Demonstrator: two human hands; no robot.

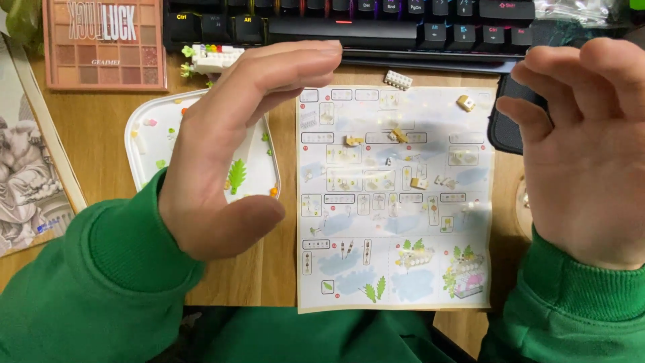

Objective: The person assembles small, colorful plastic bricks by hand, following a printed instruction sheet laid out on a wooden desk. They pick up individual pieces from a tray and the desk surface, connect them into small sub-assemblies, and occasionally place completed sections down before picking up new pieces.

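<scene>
Both hands hover above the counter (282,269), holding nothing. The left hand (228,154) is wide open in a C shape, fingers together and thumb spread well below them, over the right edge of a white tray (144,128). The right hand (584,148) is open with loosely curled fingers. In the tray lie a green leaf piece (236,176) and a few tiny bits, possibly beads. Between the 2 hands lies the instruction sheet (393,269), with small tan bricks (400,136) scattered on it.
</scene>
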